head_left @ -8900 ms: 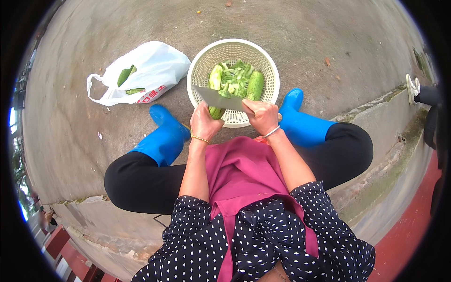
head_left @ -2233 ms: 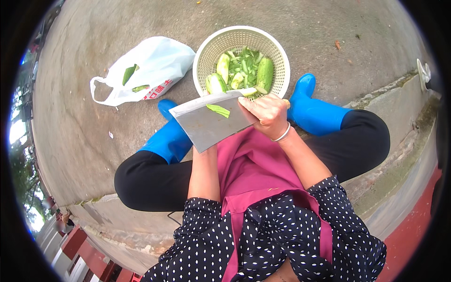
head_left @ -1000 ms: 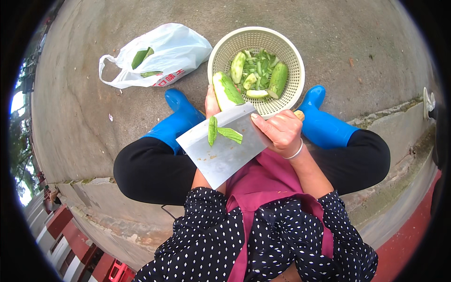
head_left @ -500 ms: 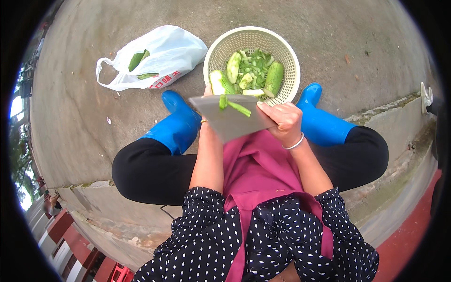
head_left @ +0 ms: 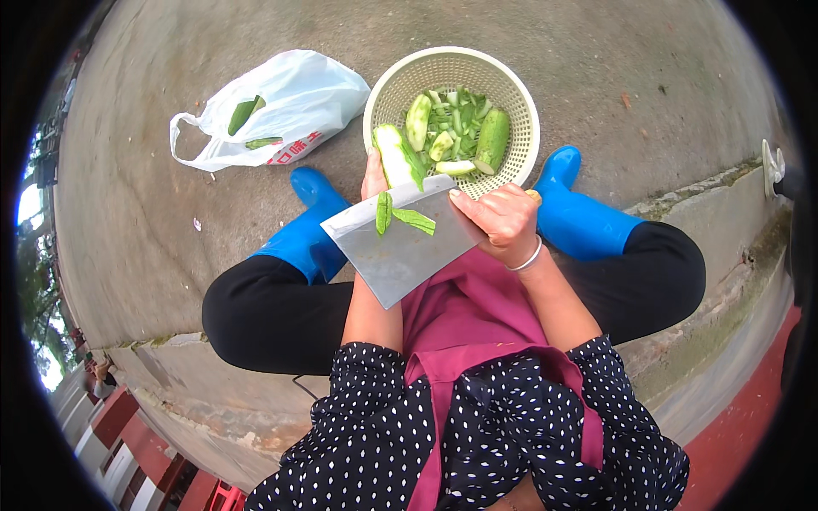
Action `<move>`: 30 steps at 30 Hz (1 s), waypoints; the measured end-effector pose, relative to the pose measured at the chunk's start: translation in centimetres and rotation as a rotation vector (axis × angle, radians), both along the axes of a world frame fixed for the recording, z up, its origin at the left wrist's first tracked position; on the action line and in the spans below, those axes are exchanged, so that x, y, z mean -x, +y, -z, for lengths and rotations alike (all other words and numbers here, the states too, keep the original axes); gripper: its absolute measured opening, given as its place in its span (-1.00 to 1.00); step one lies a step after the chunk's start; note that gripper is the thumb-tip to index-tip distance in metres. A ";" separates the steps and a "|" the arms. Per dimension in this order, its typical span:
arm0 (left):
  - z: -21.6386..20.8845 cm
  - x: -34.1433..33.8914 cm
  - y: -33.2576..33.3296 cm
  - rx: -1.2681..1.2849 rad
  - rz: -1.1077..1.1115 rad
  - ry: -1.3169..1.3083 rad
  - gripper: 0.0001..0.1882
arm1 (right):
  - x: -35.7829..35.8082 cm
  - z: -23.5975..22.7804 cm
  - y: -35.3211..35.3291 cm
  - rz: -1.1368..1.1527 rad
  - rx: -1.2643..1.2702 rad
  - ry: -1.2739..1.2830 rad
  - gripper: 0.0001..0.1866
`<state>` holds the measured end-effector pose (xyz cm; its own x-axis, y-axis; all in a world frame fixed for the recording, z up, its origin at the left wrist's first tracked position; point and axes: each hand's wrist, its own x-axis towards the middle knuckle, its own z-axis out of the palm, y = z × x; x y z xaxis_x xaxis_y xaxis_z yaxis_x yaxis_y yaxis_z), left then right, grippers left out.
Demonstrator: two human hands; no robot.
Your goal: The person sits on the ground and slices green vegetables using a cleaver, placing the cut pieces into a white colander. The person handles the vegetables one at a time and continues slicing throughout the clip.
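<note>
My left hand point(head_left: 373, 177) is closed round a partly peeled green gourd point(head_left: 397, 157), held upright at the near left rim of a cream plastic basket point(head_left: 378, 95). In my right hand point(head_left: 504, 223) is a cleaver point(head_left: 409, 255), gripped at the handle, its broad blade in front of my left wrist. Two green strips of peel point(head_left: 412, 221) cling to the blade. The blade's upper edge is close to the gourd's lower end; whether they touch I cannot tell. Inside the basket lie a whole-looking green gourd point(head_left: 492, 140), pale peeled pieces point(head_left: 417, 122) and many green peelings point(head_left: 460, 111).
On the concrete left of the basket lies a white plastic bag point(head_left: 319, 94) with green gourds point(head_left: 244, 114) showing through its opening. My blue boots point(head_left: 319, 234) flank the basket. A concrete ledge point(head_left: 716, 226) runs along the right, with another person's shoe point(head_left: 774, 168) beyond.
The cleaver has come down toward my body, its face now turned up to view, and the peel strips have moved with it. More of the gourd in my left hand shows.
</note>
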<state>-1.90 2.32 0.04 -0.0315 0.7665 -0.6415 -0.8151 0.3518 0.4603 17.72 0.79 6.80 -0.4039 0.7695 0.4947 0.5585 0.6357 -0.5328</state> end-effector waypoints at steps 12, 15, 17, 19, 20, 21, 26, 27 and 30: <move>1.6 1.1 -0.9 -0.242 0.100 -0.317 -0.58 | -0.3 2.8 0.4 0.157 -0.016 -0.076 -0.78; -1.9 -1.0 0.5 0.084 -0.040 -0.101 -0.59 | -0.9 5.1 0.6 0.297 0.051 -0.101 -0.86; -1.0 0.0 0.1 0.045 0.003 -0.151 -0.58 | -1.1 6.4 0.8 0.405 0.106 0.000 -0.88; -1.0 -0.2 0.3 0.069 -0.035 -0.175 -0.57 | -1.0 4.8 1.0 0.311 0.083 0.013 -0.88; -0.7 0.0 0.3 0.068 -0.032 -0.169 -0.57 | -0.6 3.7 1.0 0.253 0.062 0.008 -0.86; -0.6 0.1 0.1 0.062 -0.029 -0.166 -0.57 | -0.4 2.7 0.9 0.198 0.040 0.001 -0.85; -0.8 0.7 -0.7 0.030 -0.008 -0.101 -0.56 | -0.1 1.5 0.8 0.137 -0.032 0.004 -0.78; -0.7 0.7 -0.9 0.022 -0.007 -0.087 -0.56 | -0.1 1.5 0.9 0.135 -0.039 -0.016 -0.77; -0.6 0.8 -1.3 0.010 -0.013 -0.056 -0.55 | -0.3 1.2 0.9 0.132 -0.055 -0.041 -0.77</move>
